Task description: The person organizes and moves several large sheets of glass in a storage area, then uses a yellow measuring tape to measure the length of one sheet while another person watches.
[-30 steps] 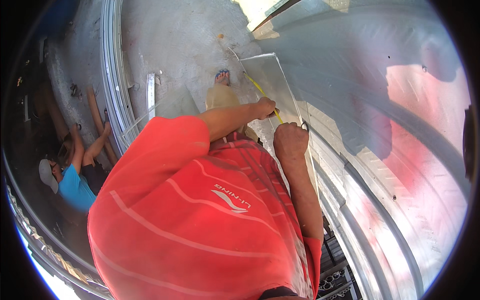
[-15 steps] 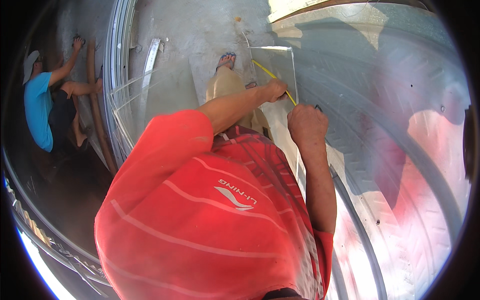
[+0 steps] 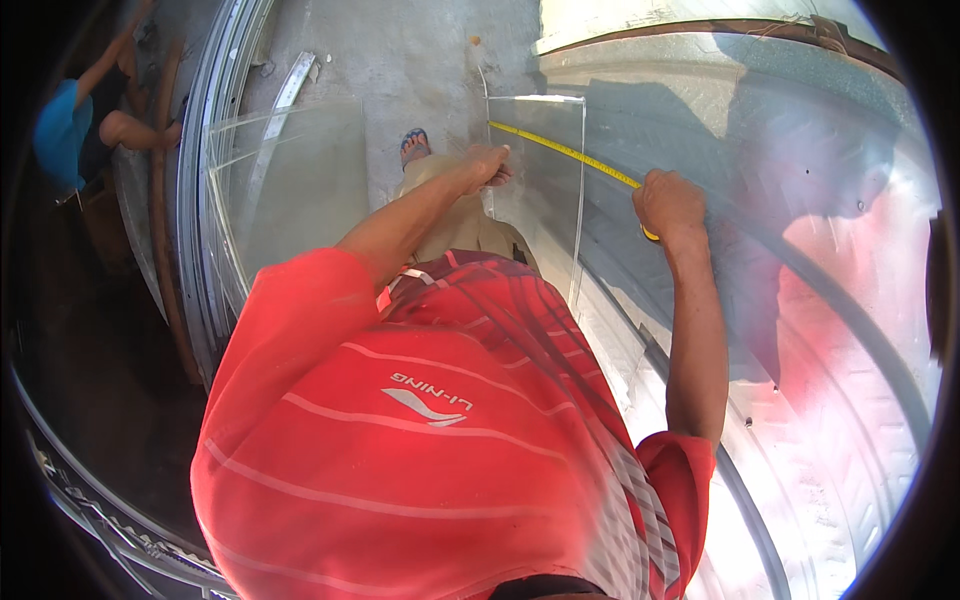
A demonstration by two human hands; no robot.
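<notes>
My right hand is closed round a tape measure, with a bit of its yellow case showing below the fist. The drawn-out yellow blade runs left across a clear glass pane, its far end at the pane's left edge. My left hand is below that end, off the blade, over the pane's left edge. Its fingers are loosely bent and look apart, holding nothing I can see. The pane stands out beyond my right leg, over the corrugated metal sheet.
More clear panes lie on my left, beside long metal channels. A curved light strip lies there too. Ribbed metal sheet covers the right side. A person in a blue shirt crouches at far left, near a wooden pole.
My right hand has moved right, drawing out more yellow blade. My left hand has let go of the blade and moved left. The person in blue has shifted toward the left rim.
</notes>
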